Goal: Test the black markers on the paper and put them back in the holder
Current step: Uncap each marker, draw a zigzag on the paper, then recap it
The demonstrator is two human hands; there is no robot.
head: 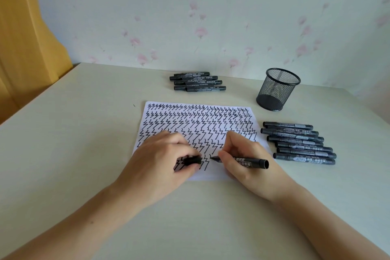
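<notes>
The left hand (pixel 166 160) lies on the near left part of the white paper sheet covered in black zigzag strokes (pixel 198 124), its fingers curled round a short black marker cap (pixel 192 160). The cap looks small, rigid and smooth, so a pinch at its sides should hold it.

Just to its right, the right hand (pixel 242 154) grips the uncapped black plastic marker (pixel 251 161) near the writing end. Its long axis runs left to right, the tip pointing left onto the paper, the butt end pointing right. It is probably light and stiff; the barrel near the tip gives best control.

Far behind the paper lies a row of capped black markers (pixel 197 81). Right of the paper lies another row of capped markers (pixel 299 143), axes also left to right. Beyond them stands the black wire-mesh cylindrical holder (pixel 277 89), upright, apparently with no markers in it.
</notes>
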